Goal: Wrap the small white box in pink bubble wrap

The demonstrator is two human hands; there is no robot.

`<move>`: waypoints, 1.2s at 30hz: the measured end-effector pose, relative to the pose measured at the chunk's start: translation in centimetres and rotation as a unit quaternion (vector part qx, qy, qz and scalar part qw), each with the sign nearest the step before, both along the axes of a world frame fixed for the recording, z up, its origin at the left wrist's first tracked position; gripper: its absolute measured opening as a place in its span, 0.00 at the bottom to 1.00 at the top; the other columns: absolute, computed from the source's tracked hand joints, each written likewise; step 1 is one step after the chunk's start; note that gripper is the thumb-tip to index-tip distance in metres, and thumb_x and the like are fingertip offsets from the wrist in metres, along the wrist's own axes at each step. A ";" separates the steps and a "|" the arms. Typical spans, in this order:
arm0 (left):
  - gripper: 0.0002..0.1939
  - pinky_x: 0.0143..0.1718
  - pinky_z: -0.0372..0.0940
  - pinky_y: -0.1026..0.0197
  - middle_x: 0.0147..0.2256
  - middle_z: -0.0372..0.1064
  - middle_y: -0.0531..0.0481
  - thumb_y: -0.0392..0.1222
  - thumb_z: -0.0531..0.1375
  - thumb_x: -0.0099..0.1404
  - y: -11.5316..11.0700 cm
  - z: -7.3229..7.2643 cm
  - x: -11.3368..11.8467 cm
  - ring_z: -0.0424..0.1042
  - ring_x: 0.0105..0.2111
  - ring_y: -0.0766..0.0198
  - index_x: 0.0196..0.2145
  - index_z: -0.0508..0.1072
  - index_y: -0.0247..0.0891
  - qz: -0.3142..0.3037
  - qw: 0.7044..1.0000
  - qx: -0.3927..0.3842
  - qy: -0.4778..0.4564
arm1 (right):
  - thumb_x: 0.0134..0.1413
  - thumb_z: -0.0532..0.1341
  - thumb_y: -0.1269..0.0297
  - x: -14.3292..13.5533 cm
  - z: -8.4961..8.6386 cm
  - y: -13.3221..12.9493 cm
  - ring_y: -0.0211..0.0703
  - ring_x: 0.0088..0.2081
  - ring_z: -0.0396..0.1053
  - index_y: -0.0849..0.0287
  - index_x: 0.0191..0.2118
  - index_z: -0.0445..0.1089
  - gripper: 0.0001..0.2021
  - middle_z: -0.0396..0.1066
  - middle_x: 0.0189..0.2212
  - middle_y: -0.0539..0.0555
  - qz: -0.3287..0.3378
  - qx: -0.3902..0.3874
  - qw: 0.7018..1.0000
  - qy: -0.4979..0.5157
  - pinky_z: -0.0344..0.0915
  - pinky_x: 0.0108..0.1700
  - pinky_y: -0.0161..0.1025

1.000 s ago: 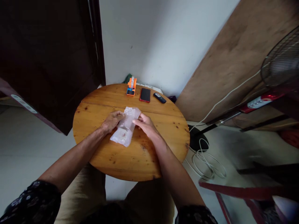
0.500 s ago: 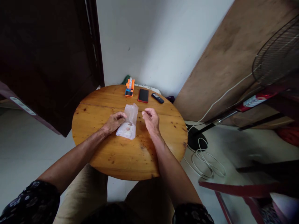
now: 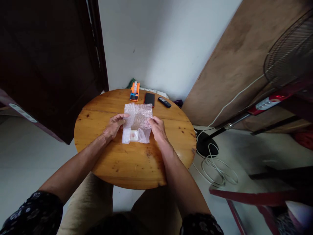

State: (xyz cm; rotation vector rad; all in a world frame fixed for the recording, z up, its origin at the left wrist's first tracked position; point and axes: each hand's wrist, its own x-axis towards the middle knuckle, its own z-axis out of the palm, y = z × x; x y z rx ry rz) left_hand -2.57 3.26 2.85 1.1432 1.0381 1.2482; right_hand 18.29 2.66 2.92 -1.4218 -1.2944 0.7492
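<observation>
A sheet of clear bubble wrap [image 3: 143, 114] lies spread on the round wooden table [image 3: 132, 166]. On its near part sits a small pale, boxy item [image 3: 134, 135] with a faint reddish spot; what it is I cannot make out. Flaps of the wrap stand at both sides of that item. My left hand [image 3: 113, 125] pinches the sheet's left edge between thumb and fingers. At the right edge, my right hand [image 3: 157, 127] grips the wrap the same way, thumb on top.
Toward the back of the table stand an orange and blue tape dispenser [image 3: 134, 91], a dark phone [image 3: 149, 99] with a red edge, and a small black handset [image 3: 164, 102]. A wall rises behind. To the right are a standing fan [image 3: 290, 49] and a coiled white cable [image 3: 215, 169].
The bubble wrap, folded narrow before, is now opened out wider to the right. My right hand, formerly apart from it, has taken hold of its right edge.
</observation>
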 end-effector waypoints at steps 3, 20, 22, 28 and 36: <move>0.17 0.25 0.55 0.66 0.28 0.69 0.53 0.47 0.65 0.49 0.3 0.1 -0.4 0.60 0.22 0.71 0.36 0.75 0.37 0.062 0.997 0.004 0.046 | 0.48 0.59 0.53 0.3 -0.2 0.3 0.36 0.25 0.54 0.56 0.22 0.61 0.14 0.57 0.19 0.45 0.002 -0.012 0.999 0.049 0.53 0.28 0.35; 0.13 0.25 0.52 0.64 0.21 0.67 0.53 0.42 0.59 0.51 1.5 -1.0 -3.0 0.65 0.24 0.63 0.35 0.77 0.39 0.151 0.927 0.050 0.339 | 0.53 0.56 0.51 1.7 -0.2 0.5 0.41 0.26 0.61 0.55 0.20 0.66 0.17 0.64 0.18 0.49 -0.083 -0.022 0.970 -0.228 0.52 0.29 0.37; 0.14 0.26 0.54 0.63 0.23 0.70 0.50 0.41 0.61 0.51 1.7 -0.7 -3.5 0.68 0.25 0.60 0.37 0.77 0.39 0.162 0.913 0.020 0.374 | 0.53 0.58 0.54 1.9 0.1 0.3 0.44 0.29 0.66 0.54 0.22 0.71 0.14 0.71 0.22 0.51 -0.094 -0.042 0.951 -0.291 0.55 0.32 0.38; 0.17 0.43 0.64 0.59 0.39 0.77 0.42 0.39 0.59 0.55 0.6 0.4 -2.9 0.74 0.42 0.53 0.43 0.77 0.38 0.169 0.912 0.130 0.352 | 0.55 0.60 0.61 1.7 0.2 0.0 0.48 0.41 0.71 0.55 0.30 0.78 0.10 0.78 0.35 0.56 -0.087 -0.057 0.917 -0.384 0.61 0.42 0.40; 0.20 0.42 0.66 0.59 0.34 0.77 0.46 0.57 0.61 0.61 -1.5 2.6 -2.9 0.75 0.37 0.55 0.37 0.79 0.38 -0.064 0.958 0.122 0.252 | 0.56 0.61 0.61 1.8 -0.3 0.2 0.48 0.43 0.71 0.54 0.32 0.78 0.08 0.78 0.39 0.54 -0.103 -0.037 0.914 -0.391 0.61 0.46 0.41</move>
